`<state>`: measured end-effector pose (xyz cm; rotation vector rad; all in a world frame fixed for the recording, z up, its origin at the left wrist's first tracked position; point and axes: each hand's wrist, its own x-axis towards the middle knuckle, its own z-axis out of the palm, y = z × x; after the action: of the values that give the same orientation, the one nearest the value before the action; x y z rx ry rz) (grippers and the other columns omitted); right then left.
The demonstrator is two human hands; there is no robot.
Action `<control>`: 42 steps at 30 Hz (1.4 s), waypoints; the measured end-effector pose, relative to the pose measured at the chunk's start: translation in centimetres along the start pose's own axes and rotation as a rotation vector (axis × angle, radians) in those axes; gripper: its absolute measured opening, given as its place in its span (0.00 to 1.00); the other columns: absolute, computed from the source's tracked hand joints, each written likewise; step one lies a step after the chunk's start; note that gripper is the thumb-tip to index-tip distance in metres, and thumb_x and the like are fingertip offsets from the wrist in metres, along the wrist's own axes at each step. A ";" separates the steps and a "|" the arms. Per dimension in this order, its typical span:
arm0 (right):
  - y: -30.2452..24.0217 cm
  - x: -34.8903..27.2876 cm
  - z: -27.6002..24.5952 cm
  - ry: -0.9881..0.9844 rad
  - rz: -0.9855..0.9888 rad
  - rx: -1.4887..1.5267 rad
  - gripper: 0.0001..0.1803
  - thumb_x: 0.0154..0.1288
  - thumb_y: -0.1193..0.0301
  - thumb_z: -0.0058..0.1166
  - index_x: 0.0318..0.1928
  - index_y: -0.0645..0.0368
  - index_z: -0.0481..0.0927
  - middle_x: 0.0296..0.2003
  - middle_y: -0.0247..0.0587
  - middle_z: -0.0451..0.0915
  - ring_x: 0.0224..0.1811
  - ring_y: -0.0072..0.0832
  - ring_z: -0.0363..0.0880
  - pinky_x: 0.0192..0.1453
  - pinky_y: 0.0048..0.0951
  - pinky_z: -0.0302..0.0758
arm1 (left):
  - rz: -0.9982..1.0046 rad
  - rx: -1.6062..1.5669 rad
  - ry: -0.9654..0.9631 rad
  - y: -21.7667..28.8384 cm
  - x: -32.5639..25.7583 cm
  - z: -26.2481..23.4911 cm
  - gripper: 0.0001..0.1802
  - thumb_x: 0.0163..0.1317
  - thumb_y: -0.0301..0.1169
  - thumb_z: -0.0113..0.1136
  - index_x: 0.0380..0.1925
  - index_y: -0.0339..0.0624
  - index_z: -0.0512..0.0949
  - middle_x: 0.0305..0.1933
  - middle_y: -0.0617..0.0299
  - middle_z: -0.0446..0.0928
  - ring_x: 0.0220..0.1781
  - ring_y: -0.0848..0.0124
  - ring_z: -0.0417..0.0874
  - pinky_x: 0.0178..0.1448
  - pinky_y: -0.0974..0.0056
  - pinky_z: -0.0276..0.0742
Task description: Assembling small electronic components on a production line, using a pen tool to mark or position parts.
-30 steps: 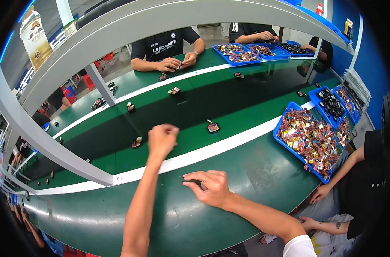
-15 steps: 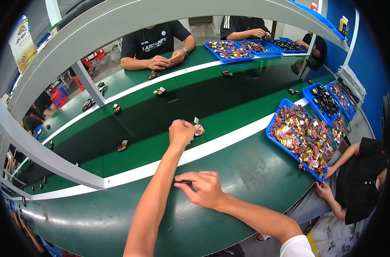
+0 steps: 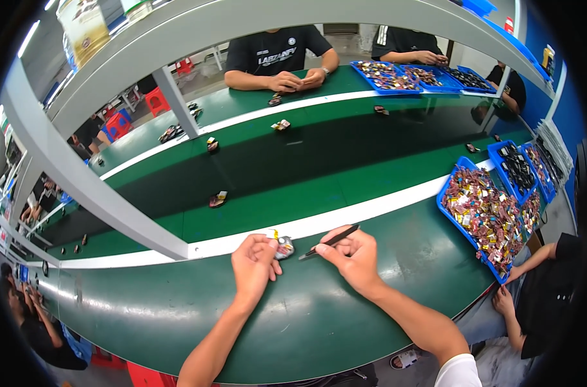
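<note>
My left hand (image 3: 253,266) is closed on a small rounded dark assembly (image 3: 284,248) with a yellow-and-white piece on top. It is above the near green table, close to the white rail. A short way to the right, my right hand (image 3: 356,261) grips dark tweezers (image 3: 337,237), whose tips point left toward the assembly without touching it. Fingers partly cover the assembly, so its details are hard to make out. Similar small assemblies lie beyond the rail on the green belt, among them one with a yellow-white tab (image 3: 218,199) and another farther off (image 3: 280,125).
A blue tray (image 3: 462,224) heaped with small reddish parts stands at right, beside a tray of black parts (image 3: 517,165). Grey frame posts (image 3: 112,200) rise at left, under an overhead beam. People sit across the belt, and another person (image 3: 551,293) is at right.
My left hand has lifted the assembly off the belt and drawn it back over the near table. My right hand has moved up beside it, showing the tweezers. The view has shifted left.
</note>
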<state>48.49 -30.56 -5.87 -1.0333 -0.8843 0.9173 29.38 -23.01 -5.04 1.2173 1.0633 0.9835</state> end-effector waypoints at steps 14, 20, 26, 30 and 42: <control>-0.5 -0.8 0.2 -0.043 -0.221 -0.361 0.07 0.60 0.82 0.69 0.38 0.65 0.83 0.30 0.36 0.89 0.16 0.05 0.64 0.20 0.13 0.58 | 0.119 0.061 -0.095 -0.6 -1.5 0.5 0.06 0.69 0.22 0.62 0.42 0.28 0.78 0.32 0.57 0.83 0.21 0.80 0.77 0.22 0.74 0.70; -0.3 -0.8 0.4 -0.040 -0.285 -0.502 0.08 0.59 0.80 0.70 0.37 0.63 0.84 0.26 0.31 0.86 0.14 0.06 0.62 0.19 0.16 0.57 | 0.221 0.155 -0.078 -1.1 -1.5 0.7 0.06 0.68 0.21 0.63 0.40 0.27 0.79 0.31 0.58 0.84 0.21 0.81 0.77 0.23 0.74 0.72; -0.2 -0.8 0.8 -0.032 -0.270 -0.518 0.08 0.58 0.79 0.71 0.37 0.63 0.85 0.21 0.27 0.82 0.14 0.07 0.61 0.19 0.16 0.55 | 0.337 0.295 -0.078 -1.1 -1.6 0.5 0.05 0.67 0.21 0.65 0.39 0.29 0.80 0.26 0.62 0.83 0.20 0.83 0.77 0.22 0.75 0.70; 0.2 -0.9 0.8 -0.028 -0.194 -0.481 0.08 0.59 0.80 0.71 0.37 0.64 0.84 0.21 0.27 0.81 0.15 0.06 0.60 0.19 0.16 0.54 | 0.413 0.348 -0.075 -1.0 -1.6 0.2 0.05 0.66 0.21 0.66 0.39 0.30 0.81 0.25 0.63 0.83 0.19 0.84 0.76 0.23 0.75 0.69; -0.4 -0.3 0.7 -0.045 0.092 -0.176 0.07 0.62 0.85 0.66 0.38 0.66 0.82 0.30 0.32 0.84 0.24 0.04 0.69 0.25 0.11 0.61 | 0.519 0.373 -0.085 -1.0 -1.5 0.3 0.04 0.64 0.19 0.66 0.38 0.30 0.82 0.25 0.62 0.83 0.20 0.83 0.77 0.23 0.76 0.69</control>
<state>47.79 -30.70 -5.35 -1.2163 -0.9751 0.9552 29.33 -24.66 -5.89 1.8879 0.9028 1.1385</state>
